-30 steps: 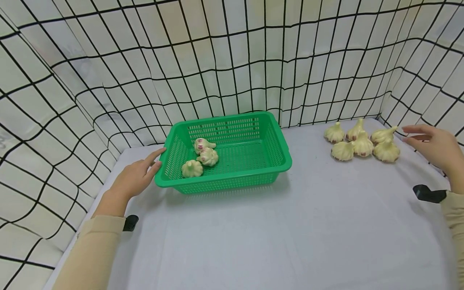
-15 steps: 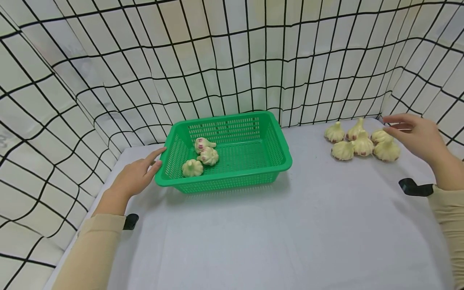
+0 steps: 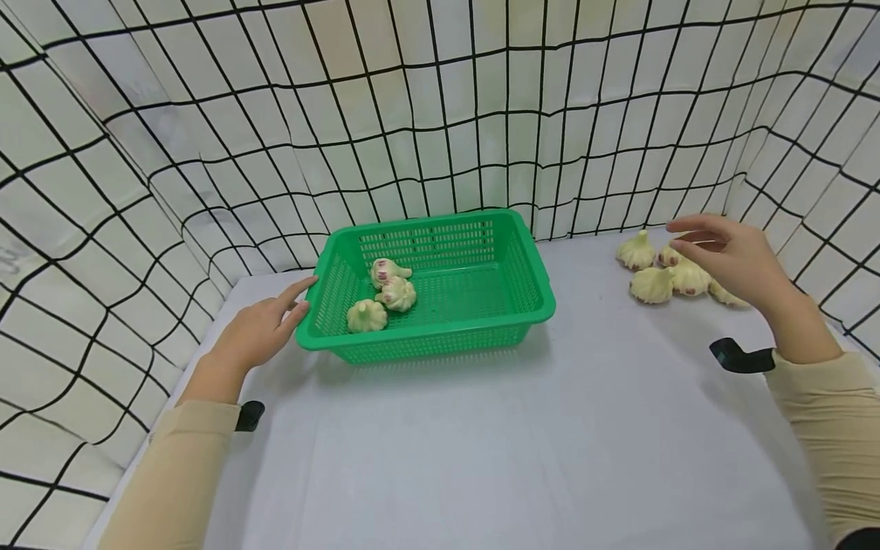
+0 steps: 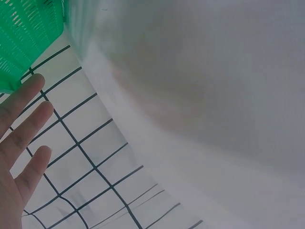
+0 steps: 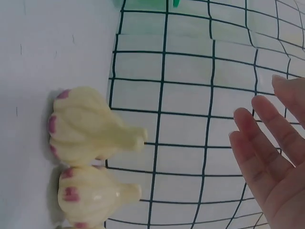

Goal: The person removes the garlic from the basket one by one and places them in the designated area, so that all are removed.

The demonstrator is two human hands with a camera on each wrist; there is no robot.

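Observation:
A green plastic basket (image 3: pixel 440 330) stands left of centre in the head view, with three garlic bulbs in its left part, one of them a pale bulb (image 3: pixel 367 315) near the front. My left hand (image 3: pixel 257 332) touches the basket's left rim with its fingertips, fingers extended. At the right, my right hand (image 3: pixel 732 260) hovers over a cluster of several garlic bulbs (image 3: pixel 651 285), partly hiding some of them. Its fingers are loosely bent and hold nothing. In the right wrist view, two bulbs show fully, one a purple-marked garlic bulb (image 5: pixel 88 126), apart from the fingers.
A white cloth (image 3: pixel 440 443) covers the table. Behind and along both sides rise white walls with black netting (image 3: pixel 454 114). Each wrist wears a black camera mount, such as the right mount (image 3: pixel 741 356).
My right hand has moved left from the right side of the cluster to above it, now covering some bulbs. My left hand stays at the basket rim.

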